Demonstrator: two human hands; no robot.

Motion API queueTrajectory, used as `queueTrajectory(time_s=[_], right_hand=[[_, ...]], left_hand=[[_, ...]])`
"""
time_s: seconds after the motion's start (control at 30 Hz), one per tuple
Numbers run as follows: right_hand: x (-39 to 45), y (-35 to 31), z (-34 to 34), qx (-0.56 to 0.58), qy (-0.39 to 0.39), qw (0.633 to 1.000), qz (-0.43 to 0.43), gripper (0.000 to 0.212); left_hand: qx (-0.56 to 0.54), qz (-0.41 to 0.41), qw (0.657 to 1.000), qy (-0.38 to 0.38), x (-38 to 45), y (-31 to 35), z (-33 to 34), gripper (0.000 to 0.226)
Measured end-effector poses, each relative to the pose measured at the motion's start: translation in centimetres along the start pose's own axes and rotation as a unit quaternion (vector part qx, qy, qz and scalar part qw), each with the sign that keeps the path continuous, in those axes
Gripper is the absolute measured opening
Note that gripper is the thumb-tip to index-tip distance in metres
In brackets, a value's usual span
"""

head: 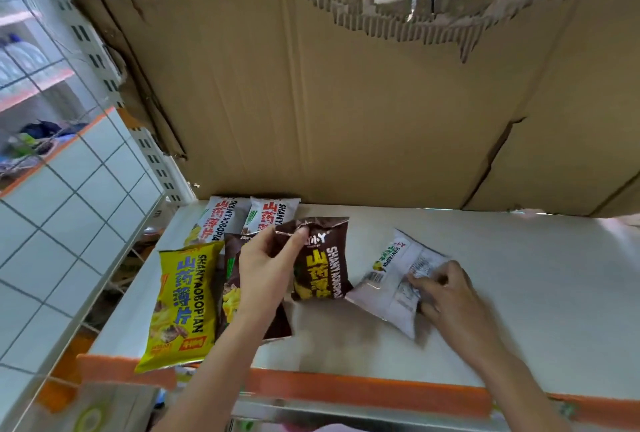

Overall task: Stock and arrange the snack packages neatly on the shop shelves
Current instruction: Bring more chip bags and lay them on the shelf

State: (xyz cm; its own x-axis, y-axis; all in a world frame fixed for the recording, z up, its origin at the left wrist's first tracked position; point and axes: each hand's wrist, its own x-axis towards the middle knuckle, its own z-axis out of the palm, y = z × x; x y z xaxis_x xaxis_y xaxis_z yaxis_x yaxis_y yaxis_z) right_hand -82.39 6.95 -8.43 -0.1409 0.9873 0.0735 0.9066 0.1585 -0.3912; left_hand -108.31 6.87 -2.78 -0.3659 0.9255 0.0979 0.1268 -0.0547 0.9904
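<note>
On the white shelf [502,293] with its orange front edge, the left hand [266,269] pinches the crumpled top of a brown snack packet [323,269] between thumb and curled fingers [300,236], the packet lying a little left of the shelf's middle, tilted toward the back. Under that wrist lies a second brown packet [232,279], partly covered, and beside it at the shelf's left front corner a yellow packet [180,307] overhangs the front edge. Two white packets [221,220] [272,215] lie side by side at the back left, against the torn cardboard sheet [346,102] that stands along the back edge. Right of the middle, the right hand [446,296] grips a white packet with its printed back facing up [398,279]; its fingers are curled over the packet's right side, and the packet is slightly blurred. A white wire grid panel [69,210] stands at the shelf's left end.
</note>
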Motion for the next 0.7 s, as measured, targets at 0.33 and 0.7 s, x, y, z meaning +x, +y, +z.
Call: queueTrajectory(time_s=[0.33, 0.7], right_hand=[[0.5, -1.1, -0.5, -0.003, 0.075, 0.989, -0.125, 0.017], [3.7, -2.3, -1.4, 0.45, 0.089, 0.863, 0.212, 0.029]], left_hand=[[0.15, -0.027, 0.977, -0.149, 0.6, -4.8, 3.4, 0.057], [0.145, -0.002, 0.977, -0.159, 0.1, -6.2, 3.1, 0.051]])
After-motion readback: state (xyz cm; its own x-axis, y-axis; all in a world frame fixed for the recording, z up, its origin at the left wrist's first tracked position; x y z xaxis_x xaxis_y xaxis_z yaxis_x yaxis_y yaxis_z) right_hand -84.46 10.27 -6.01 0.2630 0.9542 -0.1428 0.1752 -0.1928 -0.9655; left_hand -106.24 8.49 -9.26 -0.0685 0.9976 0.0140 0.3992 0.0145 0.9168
